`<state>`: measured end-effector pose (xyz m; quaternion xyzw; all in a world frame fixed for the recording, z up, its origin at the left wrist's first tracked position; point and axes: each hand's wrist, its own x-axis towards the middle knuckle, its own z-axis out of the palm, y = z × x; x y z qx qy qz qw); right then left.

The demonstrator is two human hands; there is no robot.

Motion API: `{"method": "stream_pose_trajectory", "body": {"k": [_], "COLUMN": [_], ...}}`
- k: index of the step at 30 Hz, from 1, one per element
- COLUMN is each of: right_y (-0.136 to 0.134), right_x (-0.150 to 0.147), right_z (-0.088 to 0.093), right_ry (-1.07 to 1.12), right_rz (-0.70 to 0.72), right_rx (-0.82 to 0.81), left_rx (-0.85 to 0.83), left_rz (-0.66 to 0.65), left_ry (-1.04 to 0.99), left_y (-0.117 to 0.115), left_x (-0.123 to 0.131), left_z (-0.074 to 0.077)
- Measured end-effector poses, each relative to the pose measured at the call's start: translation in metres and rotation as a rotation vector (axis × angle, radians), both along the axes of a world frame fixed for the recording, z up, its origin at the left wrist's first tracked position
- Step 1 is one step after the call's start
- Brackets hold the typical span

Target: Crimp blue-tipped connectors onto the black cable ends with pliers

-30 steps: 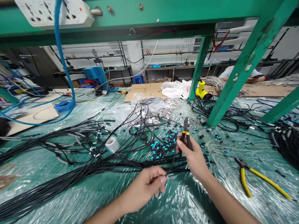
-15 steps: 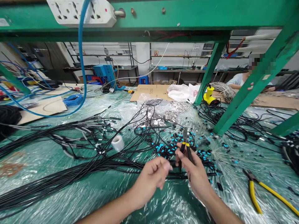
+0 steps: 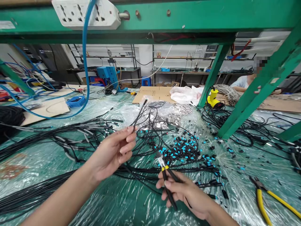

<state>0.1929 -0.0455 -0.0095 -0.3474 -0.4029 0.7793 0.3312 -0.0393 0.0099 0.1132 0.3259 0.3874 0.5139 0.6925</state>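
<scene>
Pinched between the thumb and fingers of my left hand is a thin black cable, its end pointing up and away from me. My right hand is wrapped round a pair of pliers with black handles and yellow bands, the metal jaws tilted up to the left. Just beyond the pliers lies a heap of small black and blue connectors. Long bundles of black cables run under and past my left forearm.
Yellow-handled pliers lie at the right. A green post rises from the plastic-covered table, beside a yellow device. Small metal parts lie before a cardboard sheet. A blue hose hangs at the left. A person sits behind.
My left hand has moved left and up and now pinches a cable. My right hand has come lower and left with the pliers, which now tilt to the left.
</scene>
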Motion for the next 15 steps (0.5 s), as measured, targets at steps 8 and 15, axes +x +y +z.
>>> {"method": "stream_pose_trajectory", "body": {"k": [8, 15], "right_y": [0.010, 0.017], "right_x": [0.005, 0.007], "right_z": [-0.005, -0.009], "right_ry": [-0.184, 0.011], "right_rz": [-0.167, -0.365], "right_rx": [0.172, 0.068], "left_rx": [-0.292, -0.040], "left_rz": [-0.128, -0.319], "left_ry": [-0.089, 0.159], "left_y": [-0.055, -0.088], "left_x": [0.042, 0.067], "left_z": [-0.084, -0.148]}}
